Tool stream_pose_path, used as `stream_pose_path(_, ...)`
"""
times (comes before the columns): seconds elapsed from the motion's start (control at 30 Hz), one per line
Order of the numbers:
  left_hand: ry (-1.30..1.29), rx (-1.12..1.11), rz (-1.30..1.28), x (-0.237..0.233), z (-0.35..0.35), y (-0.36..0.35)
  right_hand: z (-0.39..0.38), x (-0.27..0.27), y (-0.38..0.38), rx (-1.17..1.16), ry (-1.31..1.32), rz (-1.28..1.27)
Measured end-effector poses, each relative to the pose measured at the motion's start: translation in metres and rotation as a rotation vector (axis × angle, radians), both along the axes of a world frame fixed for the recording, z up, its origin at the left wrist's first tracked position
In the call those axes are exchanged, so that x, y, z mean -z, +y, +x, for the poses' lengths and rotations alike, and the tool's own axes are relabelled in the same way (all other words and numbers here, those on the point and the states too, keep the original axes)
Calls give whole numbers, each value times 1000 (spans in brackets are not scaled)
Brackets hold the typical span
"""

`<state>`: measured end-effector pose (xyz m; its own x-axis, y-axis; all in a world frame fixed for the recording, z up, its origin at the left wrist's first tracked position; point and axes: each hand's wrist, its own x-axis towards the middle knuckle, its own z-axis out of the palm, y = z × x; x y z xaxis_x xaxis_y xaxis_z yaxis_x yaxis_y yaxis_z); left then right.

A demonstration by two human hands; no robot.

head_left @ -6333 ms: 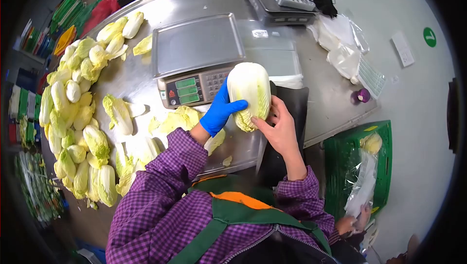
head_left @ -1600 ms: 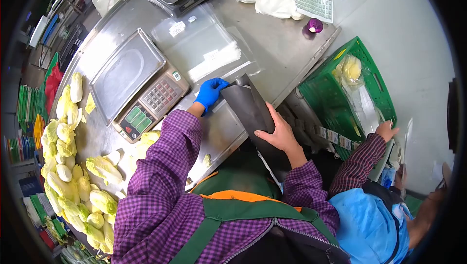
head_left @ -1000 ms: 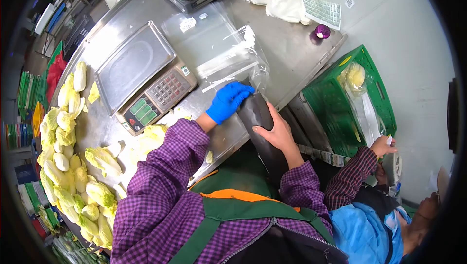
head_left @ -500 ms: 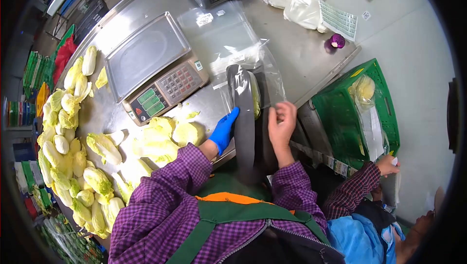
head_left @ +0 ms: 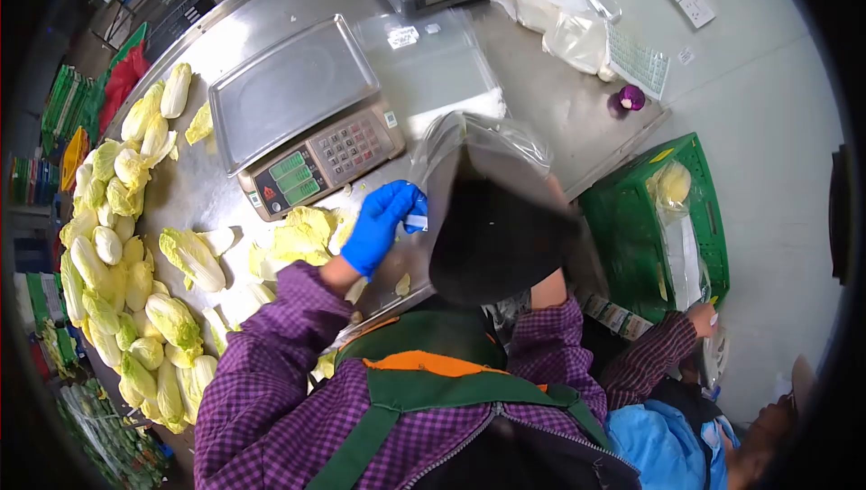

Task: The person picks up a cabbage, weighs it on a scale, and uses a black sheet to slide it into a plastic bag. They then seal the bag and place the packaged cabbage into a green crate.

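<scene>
My left hand [head_left: 383, 222], in a blue glove, is closed with a small white label [head_left: 416, 222] at its fingertips. A clear plastic bag [head_left: 465, 129] extends over the steel table just beyond it. In front of the bag, a broad black sheet-like piece [head_left: 496, 233] bulges towards me and covers most of what lies behind. My right hand [head_left: 556, 189] is mostly hidden by this black piece, so its grip does not show. Yellow cabbage leaves [head_left: 307, 233] and a trimmed napa cabbage [head_left: 194, 258] lie left of my gloved hand.
A digital scale [head_left: 298, 97] stands ahead, beside stacked clear bags [head_left: 433, 57]. Several napa cabbages [head_left: 135, 282] are heaped at the left edge. A green crate [head_left: 622, 183] sits at the right, near another person's hand [head_left: 702, 318]. A purple vegetable [head_left: 631, 97] rests near the corner.
My left hand has left the black piece's side and moved left, now with a label at its fingers. The black piece looks much wider and covers my right hand. The napa cabbage in the bag is hidden.
</scene>
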<state>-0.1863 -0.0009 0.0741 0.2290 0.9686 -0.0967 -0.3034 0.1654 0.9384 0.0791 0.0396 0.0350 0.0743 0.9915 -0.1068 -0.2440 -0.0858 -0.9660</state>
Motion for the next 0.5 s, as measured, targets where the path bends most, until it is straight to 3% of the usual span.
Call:
stream_pose_path(0.03,49,64,34,-13,-16,6,-5,-20,8,-26,313,-21)
stream_pose_path(0.1,57,90,34,-3,-43,15,-19,-54,5,17,87,-17)
stream_pose_path(0.13,209,83,198,11,-48,21,-28,-57,1,122,236,-172)
stream_pose_path(0.17,203,88,203,25,-44,33,-33,-63,-1,128,231,-168)
stream_pose_path(0.23,456,-134,532,44,-28,56,-41,-85,-12,99,89,-129)
stream_pose_path(0.27,446,-132,525,44,-22,65,-39,-109,-20,-64,-666,149)
stream_pose_path(0.33,480,105,734,38,-14,87,-52,-156,-40,-12,-795,536)
stream_pose_path(0.37,206,305,497,22,-17,90,-50,-155,-44,88,-776,768)
stream_pose_path(0.43,361,259,738,17,-11,98,-45,-179,-42,-30,-1155,1020)
stream_pose_path(0.5,390,245,712,10,0,94,-38,-179,-55,-148,-1027,794)
